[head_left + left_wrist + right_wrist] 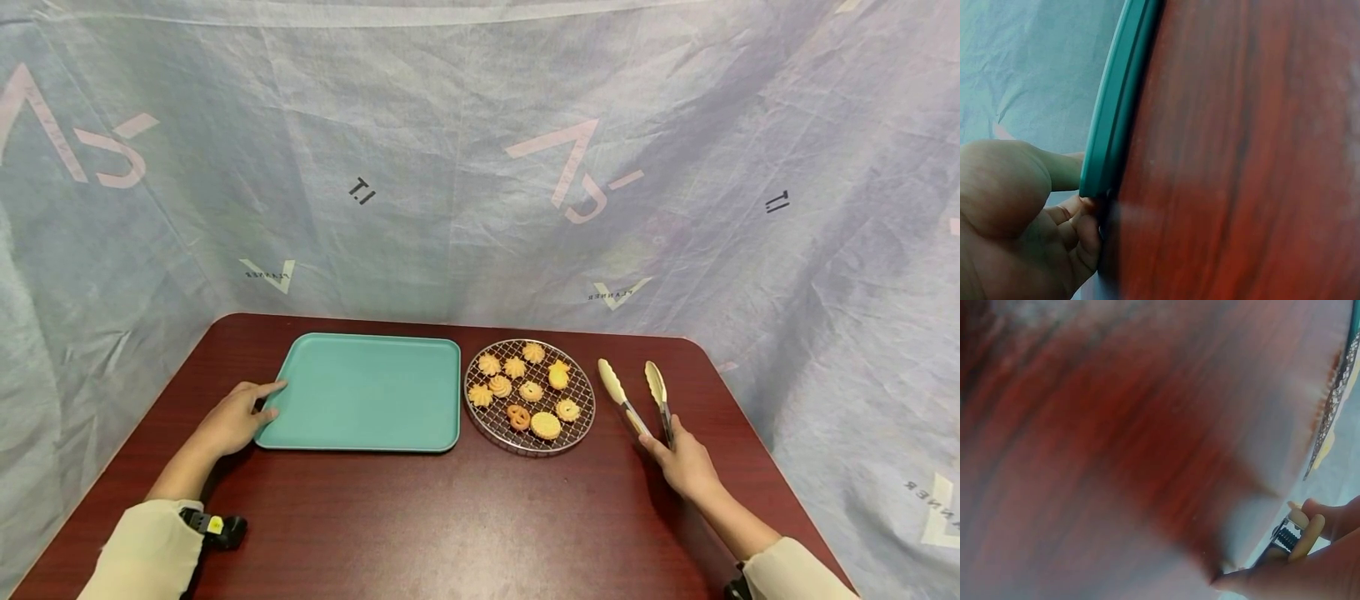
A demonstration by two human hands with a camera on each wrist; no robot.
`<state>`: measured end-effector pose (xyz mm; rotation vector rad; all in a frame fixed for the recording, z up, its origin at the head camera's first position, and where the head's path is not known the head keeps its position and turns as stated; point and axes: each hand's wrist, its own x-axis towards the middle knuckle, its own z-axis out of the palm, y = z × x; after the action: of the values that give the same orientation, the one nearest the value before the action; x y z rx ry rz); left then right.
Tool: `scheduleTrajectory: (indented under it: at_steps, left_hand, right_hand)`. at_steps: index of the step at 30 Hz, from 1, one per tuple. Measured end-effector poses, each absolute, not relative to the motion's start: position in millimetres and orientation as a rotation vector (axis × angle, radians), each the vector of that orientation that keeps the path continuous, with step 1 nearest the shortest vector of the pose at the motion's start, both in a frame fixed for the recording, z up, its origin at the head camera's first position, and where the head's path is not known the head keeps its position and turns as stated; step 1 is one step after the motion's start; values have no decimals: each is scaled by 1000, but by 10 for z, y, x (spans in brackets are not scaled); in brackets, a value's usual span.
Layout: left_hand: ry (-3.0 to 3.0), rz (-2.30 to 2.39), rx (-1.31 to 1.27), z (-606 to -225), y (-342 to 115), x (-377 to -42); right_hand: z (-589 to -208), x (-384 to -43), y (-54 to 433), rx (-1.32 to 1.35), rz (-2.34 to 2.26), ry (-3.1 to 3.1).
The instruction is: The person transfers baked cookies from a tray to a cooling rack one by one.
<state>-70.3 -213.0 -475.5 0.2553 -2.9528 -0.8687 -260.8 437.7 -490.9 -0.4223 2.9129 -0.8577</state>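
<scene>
A teal rectangular tray point(360, 392) lies on the left part of the table. At its left edge, my left hand point(231, 419) pinches the rim; the left wrist view shows the thumb and curled fingers at the tray's edge point(1110, 119). My right hand point(690, 462) grips a pair of metal tongs with cream tips point(612, 383), whose two arms stand spread and point away from me. The right wrist view shows the spring end of the tongs point(1287, 539) among the fingers. Between tray and tongs sits a round wire rack point(495, 418) bearing several cookies point(545, 426).
A pretzel-shaped cookie point(518, 417) and a pineapple-shaped one point(558, 375) are among those on the rack. The dark red wooden table point(420, 517) has rounded far corners. A grey printed cloth point(450, 167) hangs behind it and along both sides.
</scene>
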Motion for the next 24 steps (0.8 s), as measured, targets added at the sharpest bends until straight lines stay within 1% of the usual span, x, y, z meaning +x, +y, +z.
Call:
scheduleTrajectory:
  at_steps: [9, 24]
  left_hand:
    - [-2963, -860, 261, -4744, -2126, -702]
    - [-2958, -869, 257, -4731, -2114, -694]
  right_hand:
    - [-4909, -2646, 4366, -376, -822, 2889]
    - [-4950, -2647, 4318, -389, -842, 2949]
